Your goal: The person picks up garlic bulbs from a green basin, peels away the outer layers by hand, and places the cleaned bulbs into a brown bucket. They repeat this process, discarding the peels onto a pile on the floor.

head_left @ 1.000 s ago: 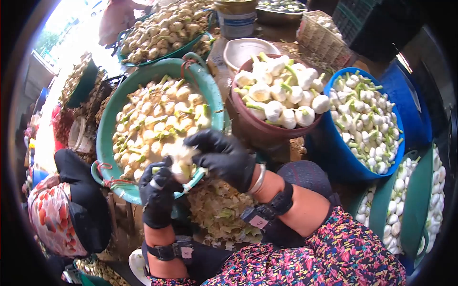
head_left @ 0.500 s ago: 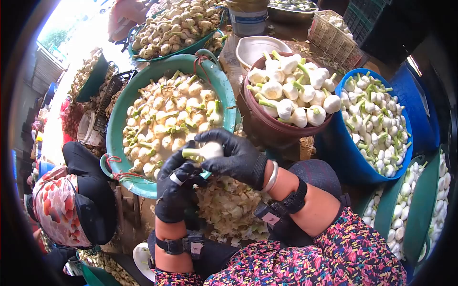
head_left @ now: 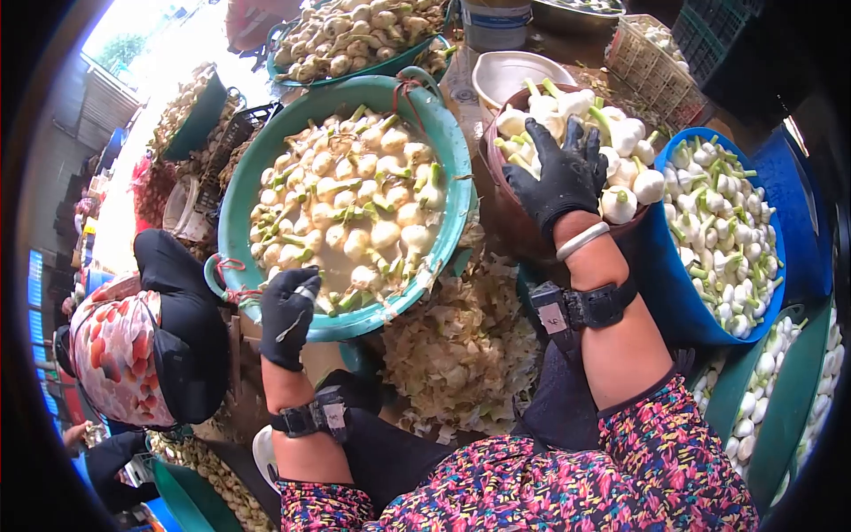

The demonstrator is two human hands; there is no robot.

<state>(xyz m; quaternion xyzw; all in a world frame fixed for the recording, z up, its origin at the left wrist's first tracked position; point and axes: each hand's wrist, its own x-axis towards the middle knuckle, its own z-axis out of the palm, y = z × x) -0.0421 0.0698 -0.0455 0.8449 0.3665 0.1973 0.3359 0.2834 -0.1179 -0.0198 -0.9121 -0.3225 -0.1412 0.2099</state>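
My right hand, in a black glove, lies over the maroon bucket with its fingers spread apart. Beneath and around it are cleaned white garlic bulbs with short green stems. My left hand, also gloved in black, is closed at the near left rim of the round green tub. Whatever its curled fingers hold, if anything, is hidden; a pale band shows on one finger. Unpeeled, brownish garlic bulbs sit in murky water inside the tub.
Garlic skins are heaped between my knees. A blue tub of white garlic stands right of the bucket, near green baskets. A person in a patterned head covering is at left. A white basin stands behind the bucket.
My right hand has moved from in front of my body to the maroon bucket, and the garlic bulb has left my hands. My left hand has shifted left and down. The view has shifted slightly.
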